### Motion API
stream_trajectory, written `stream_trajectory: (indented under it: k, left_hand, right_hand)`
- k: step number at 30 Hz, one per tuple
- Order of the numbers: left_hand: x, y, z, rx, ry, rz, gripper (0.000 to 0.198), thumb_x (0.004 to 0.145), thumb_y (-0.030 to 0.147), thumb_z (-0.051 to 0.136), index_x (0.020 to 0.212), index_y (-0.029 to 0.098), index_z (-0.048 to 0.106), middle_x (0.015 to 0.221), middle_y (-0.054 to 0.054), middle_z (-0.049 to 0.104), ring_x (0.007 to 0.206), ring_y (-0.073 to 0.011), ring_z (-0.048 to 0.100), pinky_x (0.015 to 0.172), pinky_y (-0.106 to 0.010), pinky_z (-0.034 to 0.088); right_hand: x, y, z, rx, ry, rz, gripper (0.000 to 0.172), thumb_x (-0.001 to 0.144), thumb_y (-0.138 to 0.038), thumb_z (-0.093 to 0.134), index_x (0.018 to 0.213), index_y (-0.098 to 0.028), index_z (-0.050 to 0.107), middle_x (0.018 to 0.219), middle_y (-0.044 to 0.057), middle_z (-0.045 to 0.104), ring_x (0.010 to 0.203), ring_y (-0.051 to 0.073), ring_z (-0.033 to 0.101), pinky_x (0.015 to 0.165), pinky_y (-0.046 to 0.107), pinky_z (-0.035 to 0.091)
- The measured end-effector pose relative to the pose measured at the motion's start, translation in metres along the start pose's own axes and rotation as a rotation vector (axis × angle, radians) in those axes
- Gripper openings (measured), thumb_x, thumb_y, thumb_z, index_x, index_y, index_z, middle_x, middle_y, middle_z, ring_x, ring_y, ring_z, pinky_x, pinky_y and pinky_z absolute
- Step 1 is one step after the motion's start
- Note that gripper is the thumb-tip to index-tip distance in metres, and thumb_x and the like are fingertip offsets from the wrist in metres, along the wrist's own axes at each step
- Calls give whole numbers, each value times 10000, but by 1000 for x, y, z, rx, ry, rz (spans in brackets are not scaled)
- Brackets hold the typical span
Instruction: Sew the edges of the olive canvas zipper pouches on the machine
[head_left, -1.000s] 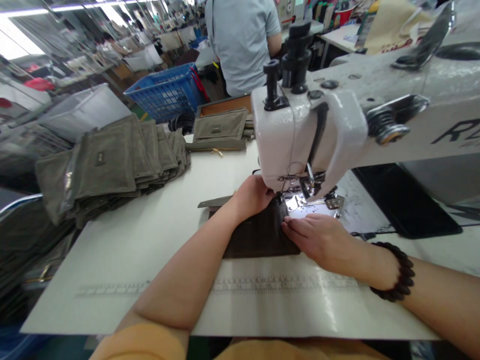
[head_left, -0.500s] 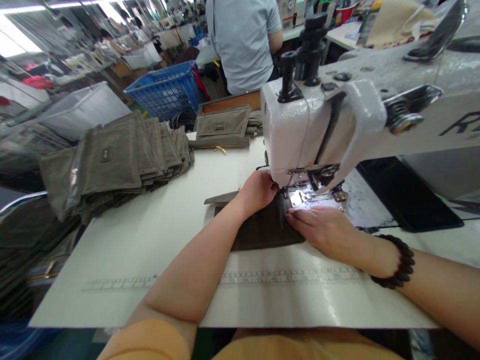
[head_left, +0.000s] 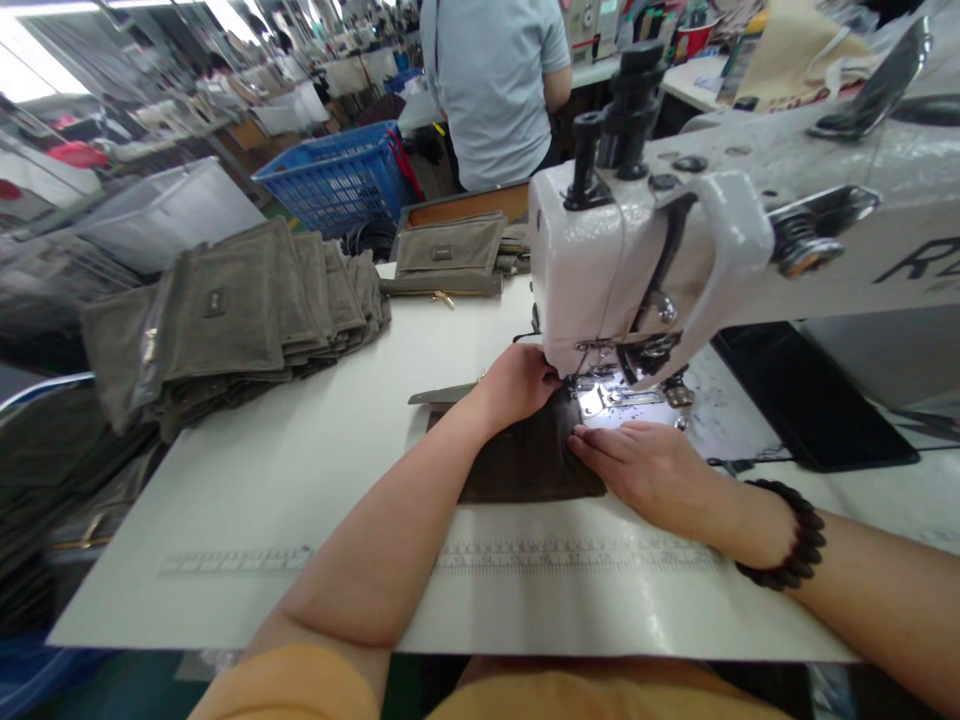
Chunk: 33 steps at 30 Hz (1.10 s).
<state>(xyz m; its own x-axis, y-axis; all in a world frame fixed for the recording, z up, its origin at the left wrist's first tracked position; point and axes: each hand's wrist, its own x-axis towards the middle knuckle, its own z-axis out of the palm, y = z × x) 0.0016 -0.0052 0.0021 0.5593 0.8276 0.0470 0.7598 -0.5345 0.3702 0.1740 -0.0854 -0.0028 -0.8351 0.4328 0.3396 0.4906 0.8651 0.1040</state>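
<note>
Fingertips of the right hand sit right on the right edge of a dark brown fabric piece, pretty much stretched out, though I can't tell if they're nipping that edge or just pressing it. Left hand is curled over the far end of the same piece, close to the needle area; its fingertips are mostly tucked out of sight, so no idea how tight that grip is. So the fabric lies flat on the table, mainly left of the right fingers and on the near side of the left ones, with the left forearm crossing it. An olive strip pokes out past that arm. Just beyond the hands is the white sewing machine, its light shining on the metal plate. Printed ruler marks run nearer the body. Further out there's a pile of olive pouches on the left, a blue basket behind, plus somebody in a light blue shirt.
</note>
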Motion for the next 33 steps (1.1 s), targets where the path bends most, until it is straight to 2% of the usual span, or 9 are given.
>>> stream_trajectory:
  k: [8, 16, 20, 23, 25, 26, 28, 30, 33]
  left_hand:
    - [4, -5, 1, 26, 15, 9, 208, 766, 136, 494, 896, 151, 656, 970, -75, 661, 977, -235, 579, 893, -318, 420]
    - [17, -17, 4, 37, 10, 38, 244, 792, 124, 452, 940, 153, 644, 980, -63, 653, 898, -203, 598, 777, -263, 467]
    - [15, -16, 2, 62, 24, 41, 241, 817, 124, 440, 957, 155, 634, 1008, -59, 638, 888, -183, 594, 788, -256, 464]
    - [-3, -7, -8, 106, 60, 7, 229, 826, 134, 458, 994, 113, 612, 1060, -105, 605, 968, -221, 558, 855, -318, 442]
    - [-24, 5, -16, 135, 67, 17, 214, 823, 180, 501, 984, 94, 613, 1069, -127, 592, 1004, -248, 532, 883, -358, 430]
    - [-36, 12, -18, 147, 45, 66, 227, 817, 236, 531, 979, 101, 617, 1072, -118, 590, 1011, -245, 527, 894, -355, 429]
    - [-58, 25, -18, 144, -7, 231, 377, 763, 375, 599, 1009, 89, 604, 1077, -114, 591, 1017, -243, 523, 910, -349, 432]
    - [-74, 34, -12, 155, 1, 336, 454, 740, 408, 617, 1035, 64, 583, 1067, -122, 596, 1005, -239, 531, 904, -348, 445]
    - [-83, 37, 0, 119, 107, 360, 290, 822, 274, 530, 1026, 74, 577, 1024, -104, 619, 956, -206, 563, 857, -329, 481]
  right_hand:
    - [-1, 0, 0, -19, -33, 27, 317, 814, -36, 344, 998, -49, 602, 939, 143, 628, 717, 176, 590, 556, 297, 470]
    - [6, 2, 5, -73, -49, 143, 283, 782, -61, 440, 1010, -90, 606, 912, 92, 642, 602, 162, 567, 484, 277, 408]
    - [7, 6, -2, 19, -83, 191, 272, 775, -62, 479, 1014, -101, 604, 909, 76, 640, 634, 173, 577, 504, 282, 420]
    - [-4, 29, -18, 263, -206, 209, 305, 764, -135, 565, 1065, -179, 583, 988, 62, 608, 782, 172, 578, 618, 273, 443]
    - [-15, 50, -30, 371, -265, 204, 387, 688, -222, 669, 1065, -218, 582, 1008, 71, 573, 852, 191, 549, 644, 281, 433]
    - [-20, 59, -35, 392, -278, 205, 335, 669, -244, 687, 995, -223, 612, 975, 72, 564, 841, 193, 539, 630, 281, 423]
    - [-26, 72, -41, 449, -300, 205, 141, 664, -225, 687, 795, -216, 637, 871, 51, 550, 782, 173, 525, 613, 271, 404]
    - [-24, 72, -40, 474, -326, 216, 63, 677, -203, 669, 678, -203, 606, 796, 30, 535, 740, 159, 511, 605, 264, 390]
    - [-12, 57, -28, 311, -273, 312, 100, 680, -233, 666, 680, -175, 585, 724, 34, 530, 720, 182, 491, 604, 280, 369]
